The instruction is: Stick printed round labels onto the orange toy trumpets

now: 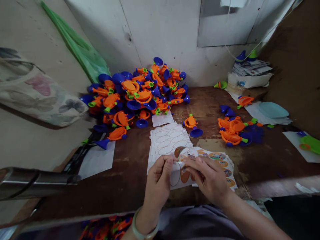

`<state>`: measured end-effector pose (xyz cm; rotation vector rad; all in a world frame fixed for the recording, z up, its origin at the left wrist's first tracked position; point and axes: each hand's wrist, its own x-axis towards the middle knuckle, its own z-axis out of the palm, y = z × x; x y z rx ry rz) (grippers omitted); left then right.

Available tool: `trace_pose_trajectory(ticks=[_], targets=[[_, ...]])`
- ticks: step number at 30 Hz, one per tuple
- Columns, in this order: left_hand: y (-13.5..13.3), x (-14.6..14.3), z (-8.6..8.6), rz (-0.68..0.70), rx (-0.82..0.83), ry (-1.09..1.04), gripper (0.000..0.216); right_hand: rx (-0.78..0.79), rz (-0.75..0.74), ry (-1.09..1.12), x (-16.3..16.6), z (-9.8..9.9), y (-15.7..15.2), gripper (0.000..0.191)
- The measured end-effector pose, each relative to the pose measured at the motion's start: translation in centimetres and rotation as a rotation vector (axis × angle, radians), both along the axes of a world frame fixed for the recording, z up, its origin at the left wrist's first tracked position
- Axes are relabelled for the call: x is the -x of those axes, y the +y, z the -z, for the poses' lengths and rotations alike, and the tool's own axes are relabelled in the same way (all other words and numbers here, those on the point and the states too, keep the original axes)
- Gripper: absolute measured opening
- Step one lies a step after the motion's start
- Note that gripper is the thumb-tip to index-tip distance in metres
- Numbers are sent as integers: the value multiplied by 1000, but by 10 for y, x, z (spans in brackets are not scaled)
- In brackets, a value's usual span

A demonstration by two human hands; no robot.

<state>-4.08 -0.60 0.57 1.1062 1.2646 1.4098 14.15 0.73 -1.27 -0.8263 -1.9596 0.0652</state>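
Observation:
A sticker sheet (175, 179) with oval outlines and orange-brown printed ovals is bent up between my two hands above the front of the table. My left hand (158, 178) pinches its left side between thumb and fingers. On the other side, my right hand (212, 180) has its fingers closed at the printed part; whether a single oval is lifted there I cannot tell. Under and behind the hands lies a stack of white sheets (168, 138) showing oval outlines. Sheets of colourful oval stickers (221, 163) lie beside my right hand.
A large heap of orange, blue and green toy trumpets (143, 95) stands against the wall. One lone toy trumpet (191, 122) lies near the stack, with a smaller group (231, 130) to the right. A metal cylinder (37, 183) juts in at left; a light-blue dish (273, 110) sits at right.

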Motion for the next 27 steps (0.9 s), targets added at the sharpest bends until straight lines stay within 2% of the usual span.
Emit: trace_pose_trajectory(ticks=[5,7,9,11,12,14,17,19,21,24,26,27], targets=[[3,2,5,12,143,-42,51,-96,-61,34,-3,6,0,57],[15,9,12,27,138,69,44,-89,-190,-17,-4,2,-11,39],[38,19,24,62,70,266,36,-79,-335,-101,-8,-4,-20,23],[66,31,38,122,-7,446,28,-53,-301,-135,-15,-6,-18,24],[80,36,46,149,-29,491,22,-37,-200,-113,-19,-5,-8,25],[102,43,60,182,-67,560,15,44,30,-83,-27,5,26,45],[116,47,75,149,-137,669,27,144,276,-139,-36,29,97,74],[113,45,80,112,-186,726,35,185,283,-173,-41,42,138,83],[106,40,80,96,-235,763,38,189,272,-174,-46,45,162,85],[96,30,74,85,-312,791,41,129,263,-133,-46,27,163,86],[92,22,66,79,-372,789,48,65,204,-90,-37,5,141,93],[89,18,62,89,-402,757,52,21,121,-44,-30,-6,125,97]])
